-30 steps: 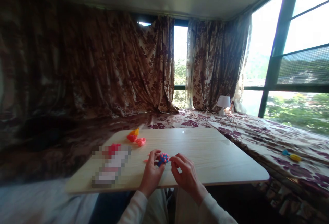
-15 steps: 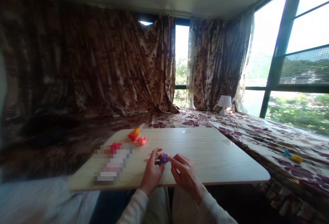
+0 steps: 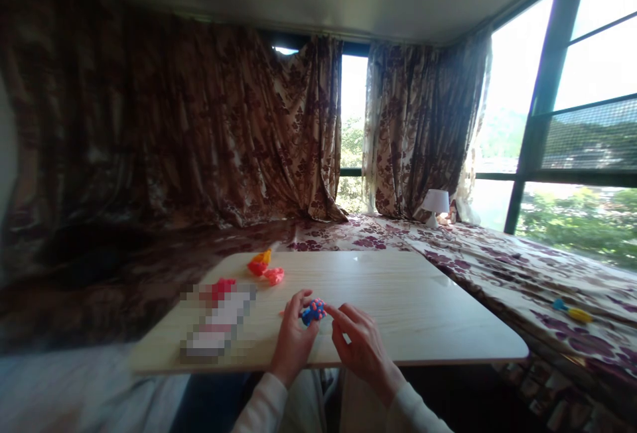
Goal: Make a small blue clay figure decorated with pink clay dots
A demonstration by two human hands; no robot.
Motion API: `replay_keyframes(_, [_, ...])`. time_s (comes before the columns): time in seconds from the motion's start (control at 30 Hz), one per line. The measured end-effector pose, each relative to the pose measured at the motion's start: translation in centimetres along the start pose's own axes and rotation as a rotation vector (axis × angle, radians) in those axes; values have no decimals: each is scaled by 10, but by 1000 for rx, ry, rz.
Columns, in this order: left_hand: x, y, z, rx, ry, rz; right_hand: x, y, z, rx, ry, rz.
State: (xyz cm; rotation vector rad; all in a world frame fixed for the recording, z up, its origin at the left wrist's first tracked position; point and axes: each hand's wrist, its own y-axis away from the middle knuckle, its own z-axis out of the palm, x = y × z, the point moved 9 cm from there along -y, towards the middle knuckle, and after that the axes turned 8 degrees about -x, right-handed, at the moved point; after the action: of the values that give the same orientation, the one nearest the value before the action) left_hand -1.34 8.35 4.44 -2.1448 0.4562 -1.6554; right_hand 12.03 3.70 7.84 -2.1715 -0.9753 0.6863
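A small blue lump of what looks like modelling clay (image 3: 313,312), studded with pink-orange dots, is held above the near edge of the table. My left hand (image 3: 294,339) is closed around its left side, thumb below and fingers behind. From the right, my right hand (image 3: 361,340) reaches in with its index fingertip at the dotted surface. The thumb of that hand sits lower, apart from the index tip, and I see nothing held between them. Part of the lump is hidden by my left fingers. A thin pink sliver (image 3: 282,313) lies on the table just left of that hand.
On the pale wooden table (image 3: 423,313) lie a yellow-and-red crumpled piece (image 3: 259,262), a pink one (image 3: 274,276), a red one (image 3: 223,288) and a blurred-out flat object (image 3: 221,320). A blue-and-yellow item (image 3: 577,313) and white lamp (image 3: 436,202) stand beyond.
My left hand has turned the dotted blue lump slightly, showing more plain blue on its left. My right index finger has straightened out from the thumb towards it. The view has shifted a little.
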Motion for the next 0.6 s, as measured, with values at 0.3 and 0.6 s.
replay_keyframes(0.3, [5, 4, -1, 78, -96, 78, 4, -1, 9, -65, 28, 15])
replay_keyframes(0.6, [6, 3, 1, 70, -120, 79, 0, 0, 12, -113, 63, 3])
